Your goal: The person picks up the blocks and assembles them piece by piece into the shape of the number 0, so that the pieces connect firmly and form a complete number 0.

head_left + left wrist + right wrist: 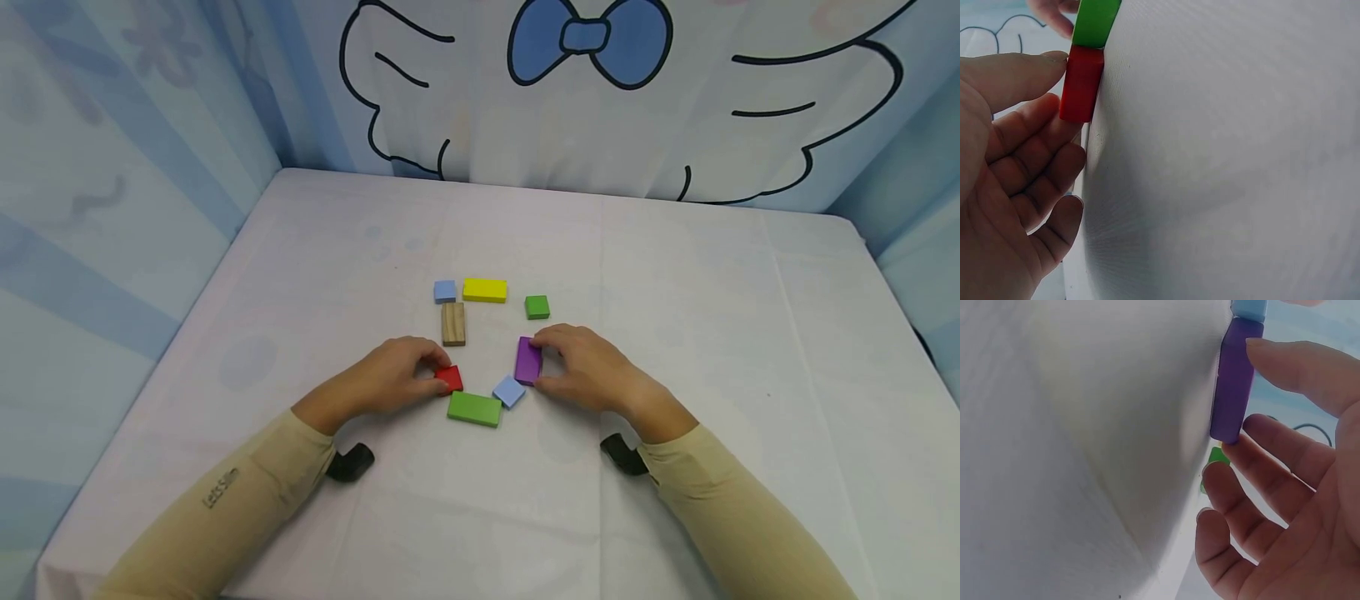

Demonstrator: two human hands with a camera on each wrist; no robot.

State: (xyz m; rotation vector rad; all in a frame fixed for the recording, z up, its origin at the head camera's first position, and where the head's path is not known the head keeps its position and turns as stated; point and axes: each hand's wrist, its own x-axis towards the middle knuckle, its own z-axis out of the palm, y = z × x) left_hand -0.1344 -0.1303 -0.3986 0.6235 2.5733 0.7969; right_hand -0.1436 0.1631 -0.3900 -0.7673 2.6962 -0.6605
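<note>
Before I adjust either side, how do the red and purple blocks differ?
Size: the red block is short, while the purple block is clearly longer.
Hold: the left grip pinches the red block; the right grip pinches the purple block.
Neighbour: the red block is next to the long green block, the purple block next to the nearer blue block.
Shared: each is a single plain colour.

High head view, close wrist views

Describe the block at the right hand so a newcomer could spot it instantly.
On the pale-covered table, find the right hand. It holds an oblong block between a small blue block and a small green block. Unlike its neighbours, this one is purple.
</note>
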